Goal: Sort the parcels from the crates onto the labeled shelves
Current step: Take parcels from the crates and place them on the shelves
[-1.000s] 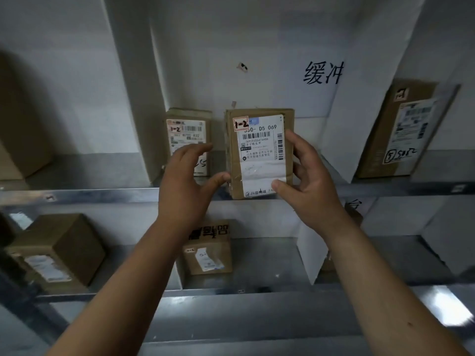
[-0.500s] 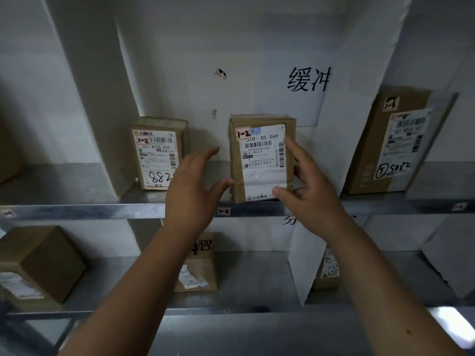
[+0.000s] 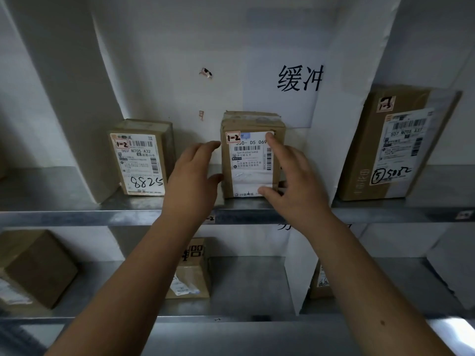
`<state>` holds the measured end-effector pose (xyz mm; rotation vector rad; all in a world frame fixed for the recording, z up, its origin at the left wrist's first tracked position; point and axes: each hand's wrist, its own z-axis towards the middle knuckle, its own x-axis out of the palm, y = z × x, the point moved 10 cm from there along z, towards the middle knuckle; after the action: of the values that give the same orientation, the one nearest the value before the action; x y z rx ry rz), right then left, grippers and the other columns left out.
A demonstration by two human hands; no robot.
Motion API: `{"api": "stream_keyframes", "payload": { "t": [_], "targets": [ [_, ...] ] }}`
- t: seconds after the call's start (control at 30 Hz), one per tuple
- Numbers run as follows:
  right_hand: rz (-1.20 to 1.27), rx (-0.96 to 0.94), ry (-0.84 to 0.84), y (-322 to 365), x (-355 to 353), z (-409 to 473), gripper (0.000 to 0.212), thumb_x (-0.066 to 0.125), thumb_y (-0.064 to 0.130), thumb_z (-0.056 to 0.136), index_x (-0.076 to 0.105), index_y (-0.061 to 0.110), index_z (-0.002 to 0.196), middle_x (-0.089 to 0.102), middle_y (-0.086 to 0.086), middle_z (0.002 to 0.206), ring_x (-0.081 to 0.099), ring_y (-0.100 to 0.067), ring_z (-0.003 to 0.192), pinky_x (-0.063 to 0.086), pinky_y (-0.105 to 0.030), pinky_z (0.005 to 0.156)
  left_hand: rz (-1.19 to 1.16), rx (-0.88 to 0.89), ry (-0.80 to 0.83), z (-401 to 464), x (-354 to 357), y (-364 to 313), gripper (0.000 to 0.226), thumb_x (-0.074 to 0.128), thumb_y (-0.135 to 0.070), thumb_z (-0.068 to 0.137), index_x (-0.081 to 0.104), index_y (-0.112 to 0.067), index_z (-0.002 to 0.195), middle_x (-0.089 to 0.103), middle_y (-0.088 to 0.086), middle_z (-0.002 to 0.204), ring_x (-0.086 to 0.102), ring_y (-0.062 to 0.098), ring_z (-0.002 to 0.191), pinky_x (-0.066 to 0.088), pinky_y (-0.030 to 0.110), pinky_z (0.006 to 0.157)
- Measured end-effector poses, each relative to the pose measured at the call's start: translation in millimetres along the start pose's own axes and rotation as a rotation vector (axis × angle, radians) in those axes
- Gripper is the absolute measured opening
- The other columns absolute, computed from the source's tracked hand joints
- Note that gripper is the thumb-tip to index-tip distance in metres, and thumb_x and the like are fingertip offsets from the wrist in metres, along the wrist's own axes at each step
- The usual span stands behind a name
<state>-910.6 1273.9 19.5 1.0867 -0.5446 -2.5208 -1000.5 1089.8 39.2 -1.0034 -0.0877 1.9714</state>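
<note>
A small brown parcel (image 3: 250, 170) with a white shipping label and a red "1-2" tag stands upright on the upper metal shelf (image 3: 77, 218). My left hand (image 3: 191, 181) is at its left side, fingers straight, thumb touching the left edge. My right hand (image 3: 295, 181) lies against the right front, with the index finger over the label's top corner and the thumb on the label's bottom edge. A second "1-2" parcel (image 3: 141, 163), marked 8825, stands to the left in the same bay.
White divider panels (image 3: 341, 124) wall off the bay. Right of the divider a tall parcel (image 3: 395, 145) leans. The lower shelf holds brown boxes at the left (image 3: 33, 268), middle (image 3: 191, 273) and right (image 3: 318, 281). A small "1-2" label (image 3: 210, 219) sits on the shelf edge.
The parcel has gone from held at the shelf edge to standing further back on the shelf. My right index finger has moved from its side onto its front. The view has shifted left.
</note>
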Motion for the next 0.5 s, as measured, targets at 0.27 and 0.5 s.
{"api": "stream_keyframes", "payload": {
  "t": [0.27, 0.5],
  "targets": [
    [-0.040, 0.009, 0.041, 4.7, 5.9, -0.6, 0.105, 0.074, 0.018, 0.095, 0.002, 0.057, 0.159, 0.027, 0.007, 0.165, 0.041, -0.009, 0.139, 0.040, -0.023, 0.101, 0.003, -0.021, 0.010, 4.1, 1.9, -1.1, 0.071, 0.077, -0.007, 0.090, 0.047, -0.023, 0.153, 0.050, 0.006, 0.152, 0.049, 0.026, 0.138, 0.035, 0.028, 0.106],
    [-0.006, 0.002, 0.078, 10.5, 12.9, -13.3, 0.098, 0.070, 0.023, 0.099, 0.002, 0.057, 0.159, 0.018, 0.003, 0.172, 0.036, -0.010, 0.143, 0.035, -0.025, 0.111, 0.002, -0.030, 0.060, -4.3, -1.0, 0.0, 0.075, 0.076, -0.005, 0.091, 0.043, -0.026, 0.155, 0.046, 0.004, 0.156, 0.046, 0.027, 0.141, 0.041, 0.036, 0.111]
  ]
}}
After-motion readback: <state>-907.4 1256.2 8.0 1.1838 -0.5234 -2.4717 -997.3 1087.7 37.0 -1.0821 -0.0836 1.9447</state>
